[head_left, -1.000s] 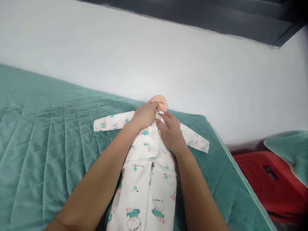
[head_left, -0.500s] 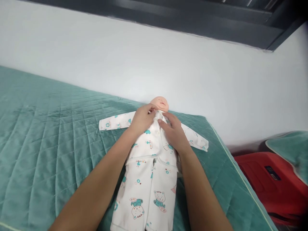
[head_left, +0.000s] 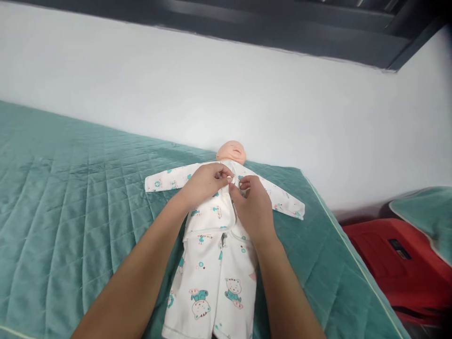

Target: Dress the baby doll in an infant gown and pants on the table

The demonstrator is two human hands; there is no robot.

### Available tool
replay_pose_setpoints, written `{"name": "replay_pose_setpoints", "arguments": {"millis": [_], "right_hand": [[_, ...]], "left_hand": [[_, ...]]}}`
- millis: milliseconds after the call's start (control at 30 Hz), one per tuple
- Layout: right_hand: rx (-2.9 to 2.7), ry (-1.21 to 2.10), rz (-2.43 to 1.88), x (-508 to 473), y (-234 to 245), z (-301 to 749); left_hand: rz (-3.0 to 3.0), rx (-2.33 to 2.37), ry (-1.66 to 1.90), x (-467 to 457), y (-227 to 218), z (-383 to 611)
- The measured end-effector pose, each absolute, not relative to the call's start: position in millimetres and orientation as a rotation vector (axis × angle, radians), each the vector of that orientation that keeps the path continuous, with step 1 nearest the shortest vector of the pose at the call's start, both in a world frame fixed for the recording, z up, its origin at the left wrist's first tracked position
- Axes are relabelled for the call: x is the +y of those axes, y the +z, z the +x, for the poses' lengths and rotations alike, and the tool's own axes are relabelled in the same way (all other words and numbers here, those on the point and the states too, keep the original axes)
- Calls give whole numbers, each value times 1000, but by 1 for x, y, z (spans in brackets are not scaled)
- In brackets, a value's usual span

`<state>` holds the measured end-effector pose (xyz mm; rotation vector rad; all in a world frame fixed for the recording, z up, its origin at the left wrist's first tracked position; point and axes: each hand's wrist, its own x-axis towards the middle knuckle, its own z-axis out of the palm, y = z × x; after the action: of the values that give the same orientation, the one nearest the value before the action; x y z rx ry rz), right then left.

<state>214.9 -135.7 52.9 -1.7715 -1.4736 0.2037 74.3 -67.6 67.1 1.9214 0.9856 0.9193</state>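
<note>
A baby doll (head_left: 231,151) lies on its back, head toward the wall, dressed in a white printed baby shirt (head_left: 212,212) and matching trousers (head_left: 233,287). Its sleeves stretch out to both sides. At the upper chest, my left hand (head_left: 208,181) pinches the front edge of the shirt between thumb and fingertips. Close beside it, my right hand (head_left: 252,202) has its fingers curled and its thumb and fingertips closed on the other side of the same opening. The fingers partly hide the fastening there. Below my hands the shirt front hangs slightly apart.
A green quilted cover (head_left: 88,212) spreads under the doll, its edge running down at the right. Behind stands a white wall (head_left: 176,89) with a dark ledge above. Beyond the bed's right edge is a red case-like object (head_left: 399,263), partly under green cloth (head_left: 427,216).
Both hands have moved slightly down from the collar to the upper chest. My right hand's fingers, spread flatter before, are now curled in toward the left fingertips.
</note>
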Motion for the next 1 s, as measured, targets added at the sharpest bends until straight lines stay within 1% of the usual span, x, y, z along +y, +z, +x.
{"name": "replay_pose_setpoints", "arguments": {"millis": [200, 367, 467, 600, 1000], "right_hand": [[-1384, 337, -1683, -127, 57, 223], [-1182, 715, -1545, -126, 62, 231], [-1103, 837, -1451, -126, 62, 233], [-1091, 831, -1365, -126, 59, 233], [-1306, 796, -1390, -126, 58, 233]], "left_hand": [[1851, 998, 860, -65, 73, 71], [1767, 955, 916, -68, 75, 74], [1678, 903, 979, -71, 75, 78], [1710, 864, 975, -72, 74, 80], [1595, 885, 965, -70, 72, 79]]}}
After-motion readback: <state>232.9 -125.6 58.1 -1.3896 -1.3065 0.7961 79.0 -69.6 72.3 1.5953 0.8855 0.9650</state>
